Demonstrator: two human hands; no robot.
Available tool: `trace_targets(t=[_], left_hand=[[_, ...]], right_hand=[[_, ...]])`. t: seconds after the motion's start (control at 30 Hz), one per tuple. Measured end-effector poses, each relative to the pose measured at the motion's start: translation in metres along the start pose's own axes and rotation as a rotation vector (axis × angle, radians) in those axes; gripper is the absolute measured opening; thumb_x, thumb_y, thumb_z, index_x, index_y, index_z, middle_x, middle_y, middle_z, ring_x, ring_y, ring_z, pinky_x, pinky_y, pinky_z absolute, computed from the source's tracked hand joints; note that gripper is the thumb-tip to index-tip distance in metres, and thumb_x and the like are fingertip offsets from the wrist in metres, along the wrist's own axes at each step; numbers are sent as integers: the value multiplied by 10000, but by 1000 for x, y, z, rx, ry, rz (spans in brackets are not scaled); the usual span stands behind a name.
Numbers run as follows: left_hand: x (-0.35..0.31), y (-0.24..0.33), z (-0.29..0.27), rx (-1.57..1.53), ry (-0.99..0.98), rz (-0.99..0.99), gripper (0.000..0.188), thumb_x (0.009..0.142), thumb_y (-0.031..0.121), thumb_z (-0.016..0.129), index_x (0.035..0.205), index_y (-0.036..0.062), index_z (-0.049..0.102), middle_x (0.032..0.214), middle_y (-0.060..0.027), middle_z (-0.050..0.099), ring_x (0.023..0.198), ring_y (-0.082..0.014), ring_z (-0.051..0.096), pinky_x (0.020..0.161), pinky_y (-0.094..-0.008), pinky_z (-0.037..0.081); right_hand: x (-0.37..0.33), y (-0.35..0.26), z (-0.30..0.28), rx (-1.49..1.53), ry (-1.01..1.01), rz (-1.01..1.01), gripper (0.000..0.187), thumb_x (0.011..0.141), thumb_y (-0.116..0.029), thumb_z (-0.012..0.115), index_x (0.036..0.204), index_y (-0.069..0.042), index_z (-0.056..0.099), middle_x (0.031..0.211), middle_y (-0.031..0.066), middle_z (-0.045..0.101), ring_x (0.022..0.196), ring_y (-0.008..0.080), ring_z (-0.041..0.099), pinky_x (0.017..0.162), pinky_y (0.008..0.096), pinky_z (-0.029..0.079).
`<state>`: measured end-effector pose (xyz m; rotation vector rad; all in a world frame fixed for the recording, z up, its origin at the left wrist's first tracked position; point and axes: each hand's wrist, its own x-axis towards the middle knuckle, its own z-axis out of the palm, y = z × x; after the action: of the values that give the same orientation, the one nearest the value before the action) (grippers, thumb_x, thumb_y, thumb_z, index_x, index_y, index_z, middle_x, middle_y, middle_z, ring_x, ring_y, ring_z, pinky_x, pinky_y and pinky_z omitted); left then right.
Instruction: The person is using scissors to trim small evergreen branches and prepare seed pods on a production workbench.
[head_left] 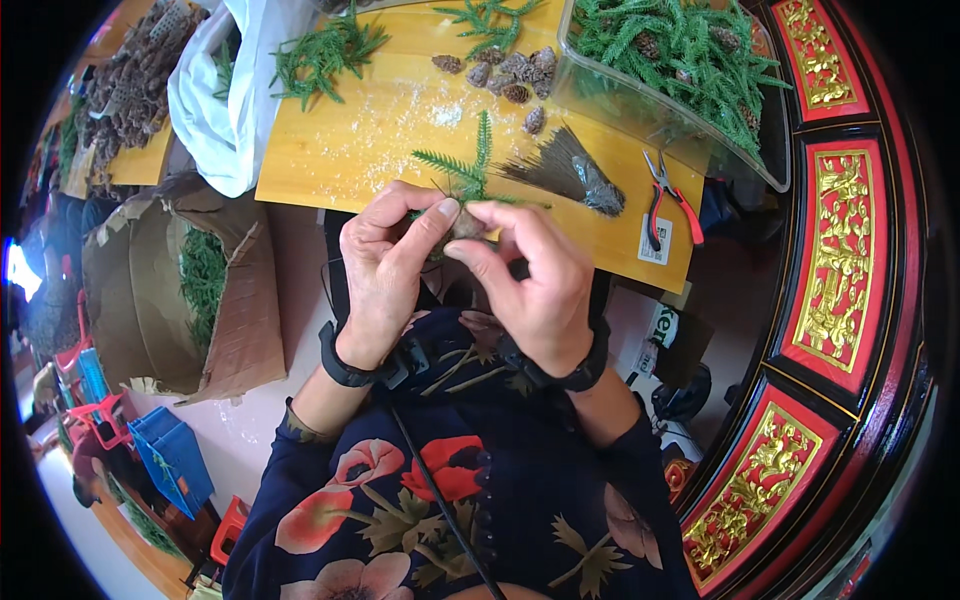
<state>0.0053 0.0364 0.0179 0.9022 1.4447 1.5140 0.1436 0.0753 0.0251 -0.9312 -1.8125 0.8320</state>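
Observation:
Over the table's near edge, my left hand (387, 250) and my right hand (535, 270) meet with fingertips pinched together. A green artificial pine sprig (481, 165) sticks up from between them, pointing away from me. At its base a grey-brown lump that looks like a small pine cone (465, 224) shows between my thumbs and fingers. The left thumb and fingers press at the sprig's base, and the right ones close round the cone's side. My fingers partly cover where the two meet. Just beyond the right hand lies a fan of thin dark wires (560, 170), bundled at one end.
Red-handled pliers (672, 203) lie on the yellow table (330, 150), near loose pine cones (515, 70) and white crumbs. A clear bin (680, 130) of green sprigs stands far right. A white plastic bag (225, 110) and a cardboard box (170, 300) are at left.

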Motion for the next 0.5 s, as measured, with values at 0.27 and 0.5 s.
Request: trace_targets(t=[0.27,0.5], left_hand=[[0,5,-2,73,-95,-1,55,806,-8,655,850,-35,673,765,-12,589,739,-71,524,680,-197,397],[5,1,-12,-203,-195,-317,78,814,-2,645,876,-10,692,800,-11,624,770,-77,571,717,-216,435]], right_hand=[[35,15,-17,405,-305,318,258,823,-23,674,1073,-3,615,930,65,640,650,42,530,595,194,446],[42,32,-22,391,-527,351,171,832,-3,647,1003,13,647,941,66,652,732,52,566,638,200,464]])
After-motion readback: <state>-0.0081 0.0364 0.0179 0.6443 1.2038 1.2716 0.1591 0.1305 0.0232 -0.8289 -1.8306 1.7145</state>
